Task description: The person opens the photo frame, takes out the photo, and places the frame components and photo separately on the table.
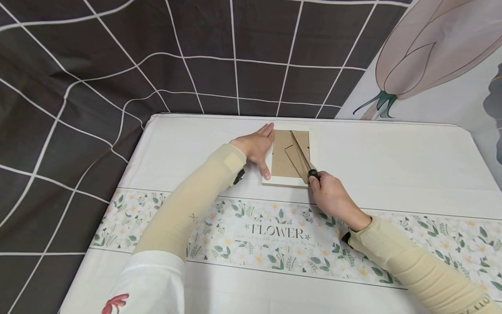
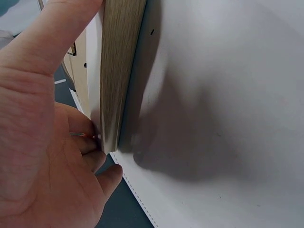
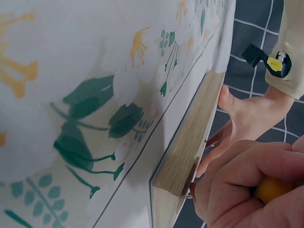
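A picture frame (image 1: 284, 180) with a pale border lies back up on the table, its brown backing board (image 1: 279, 152) and slanted stand flap (image 1: 295, 165) showing. My left hand (image 1: 256, 147) rests along its left side with the fingers spread, the thumb at the near left corner. In the left wrist view, that hand (image 2: 50, 137) lies against the wood-grain edge (image 2: 118, 61). My right hand (image 1: 329, 194) grips a screwdriver (image 1: 301, 151) by its black handle. Its shaft slants across the board, the tip at the far edge. A yellow handle end (image 3: 273, 189) shows inside the right fist.
A white tablecloth (image 1: 392, 165) with a floral band (image 1: 251, 235) reading FLOWER covers the table. Behind and to the left hangs dark cloth (image 1: 259, 78) with white grid lines. A flower-printed sheet (image 1: 419, 56) is at the back right.
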The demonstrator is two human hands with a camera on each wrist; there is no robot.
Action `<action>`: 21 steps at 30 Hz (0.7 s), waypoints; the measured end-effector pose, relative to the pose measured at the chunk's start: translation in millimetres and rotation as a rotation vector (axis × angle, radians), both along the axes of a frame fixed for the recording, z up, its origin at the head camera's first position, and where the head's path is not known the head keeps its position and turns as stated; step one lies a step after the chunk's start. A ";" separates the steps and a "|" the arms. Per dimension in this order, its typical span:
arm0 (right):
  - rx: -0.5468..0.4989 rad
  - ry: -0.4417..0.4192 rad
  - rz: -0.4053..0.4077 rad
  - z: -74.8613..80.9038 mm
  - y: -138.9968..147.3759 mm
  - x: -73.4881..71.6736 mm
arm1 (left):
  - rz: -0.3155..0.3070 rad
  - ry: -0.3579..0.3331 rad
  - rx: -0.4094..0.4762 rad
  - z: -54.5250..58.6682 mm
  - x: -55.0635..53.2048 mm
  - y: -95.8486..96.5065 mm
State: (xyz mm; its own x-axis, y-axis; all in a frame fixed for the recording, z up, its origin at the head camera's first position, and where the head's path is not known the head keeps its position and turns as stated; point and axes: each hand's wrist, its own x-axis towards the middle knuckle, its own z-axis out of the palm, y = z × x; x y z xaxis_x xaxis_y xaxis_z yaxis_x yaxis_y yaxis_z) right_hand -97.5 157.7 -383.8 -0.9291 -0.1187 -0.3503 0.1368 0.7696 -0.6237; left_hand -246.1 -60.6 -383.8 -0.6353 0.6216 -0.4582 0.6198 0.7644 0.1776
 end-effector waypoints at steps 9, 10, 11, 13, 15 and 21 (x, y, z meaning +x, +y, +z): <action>-0.012 0.008 -0.003 -0.7 0.0 0.3 | -0.001 0.010 -0.003 1.9 0.4 -0.1; -0.016 0.012 -0.002 -0.8 0.1 0.4 | 0.002 0.009 0.000 2.3 0.7 0.0; -0.018 0.017 -0.001 -1.1 0.4 0.6 | 0.004 0.008 0.002 2.4 0.8 0.2; -0.022 0.025 0.002 -1.5 0.6 0.9 | 0.009 0.002 0.006 2.3 1.0 0.4; -0.026 0.031 0.004 -1.7 0.8 1.1 | 0.013 0.000 0.008 1.8 1.1 0.5; -0.025 0.031 0.006 -1.5 0.0 0.5 | 0.019 -0.004 0.014 1.7 1.6 -0.4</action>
State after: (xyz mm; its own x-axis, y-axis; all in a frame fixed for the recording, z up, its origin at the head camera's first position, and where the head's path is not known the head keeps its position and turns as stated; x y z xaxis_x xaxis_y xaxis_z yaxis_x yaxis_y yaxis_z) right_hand -97.0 157.7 -385.3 -0.9387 -0.1330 -0.3181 0.1122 0.7545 -0.6466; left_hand -244.5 -61.0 -382.1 -0.6455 0.6159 -0.4516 0.6046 0.7734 0.1907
